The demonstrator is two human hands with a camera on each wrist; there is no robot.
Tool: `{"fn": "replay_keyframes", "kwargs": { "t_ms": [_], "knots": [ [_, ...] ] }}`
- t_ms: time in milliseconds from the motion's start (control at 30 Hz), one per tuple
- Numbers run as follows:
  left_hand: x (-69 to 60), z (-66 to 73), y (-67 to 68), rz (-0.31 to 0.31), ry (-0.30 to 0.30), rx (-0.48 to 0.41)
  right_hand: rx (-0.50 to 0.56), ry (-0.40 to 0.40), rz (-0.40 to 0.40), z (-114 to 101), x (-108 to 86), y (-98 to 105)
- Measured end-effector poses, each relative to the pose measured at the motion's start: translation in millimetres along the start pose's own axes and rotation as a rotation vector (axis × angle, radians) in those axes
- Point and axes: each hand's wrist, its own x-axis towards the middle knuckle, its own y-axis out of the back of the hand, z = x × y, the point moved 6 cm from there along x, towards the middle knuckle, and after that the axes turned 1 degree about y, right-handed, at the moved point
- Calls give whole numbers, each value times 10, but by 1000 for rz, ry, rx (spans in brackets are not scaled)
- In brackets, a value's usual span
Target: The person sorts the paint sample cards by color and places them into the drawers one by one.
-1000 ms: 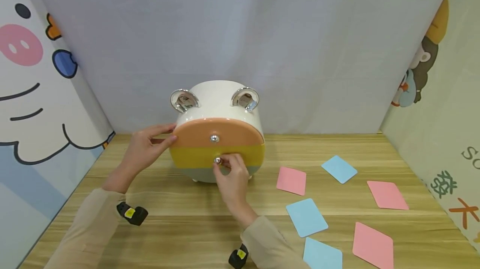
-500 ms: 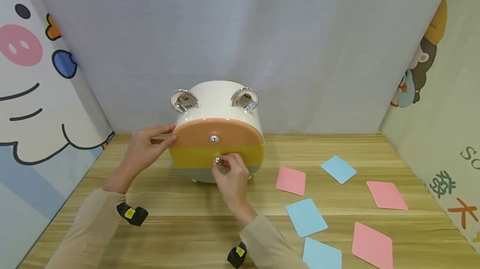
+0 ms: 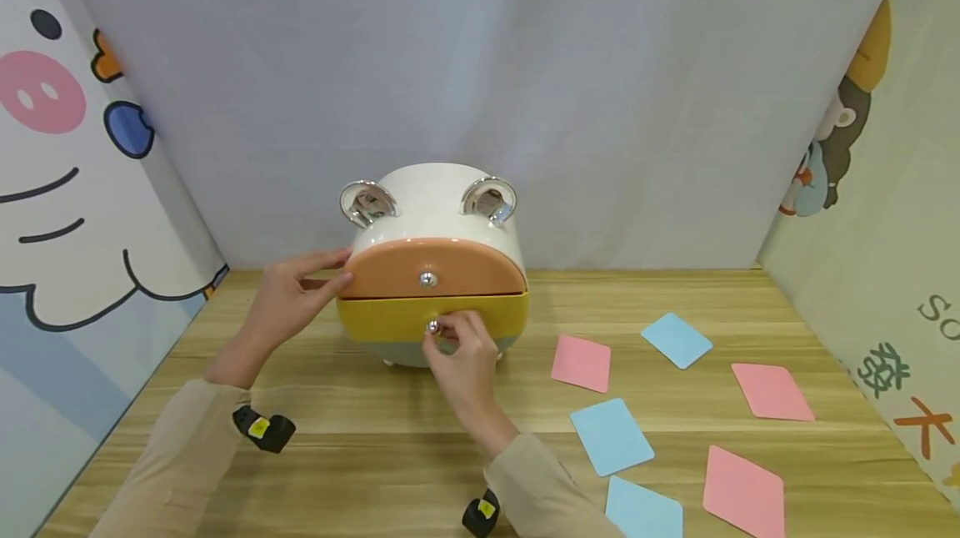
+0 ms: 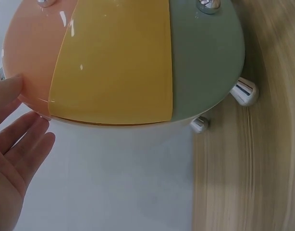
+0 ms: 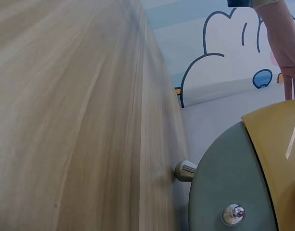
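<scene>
Standing on the wood-grain table [image 3: 360, 459], the white three-drawer cabinet [image 3: 438, 200] has its front toward the person. Its yellow middle drawer [image 3: 382, 319] sits slightly proud, with a dark gap along the top edge below the orange upper drawer [image 3: 386, 271]. Step in hand, as judged: early opening of the yellow one. Next move appears to call for a straight, level pull, with the body steadied against sliding. Left hand [image 3: 288, 294]: at the cabinet's left edge, thumb against the orange front, fingers extended at the side, thumb and fingers parted. Right hand [image 3: 465, 357]: angled in from the near right, thumb and fingers drawn narrow, pinching the chrome knob [image 3: 432, 326].
</scene>
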Motion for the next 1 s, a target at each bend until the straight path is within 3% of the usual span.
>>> {"fn": "replay_keyframes", "kwargs": {
  "t_ms": [567,1000],
  "knots": [
    [6,24,2,-7,11,-21,-13,123,-75,-162,-155,110],
    [1,31,1,-22,26,-19,11,146,-162,-319,-301,237]
  ]
}}
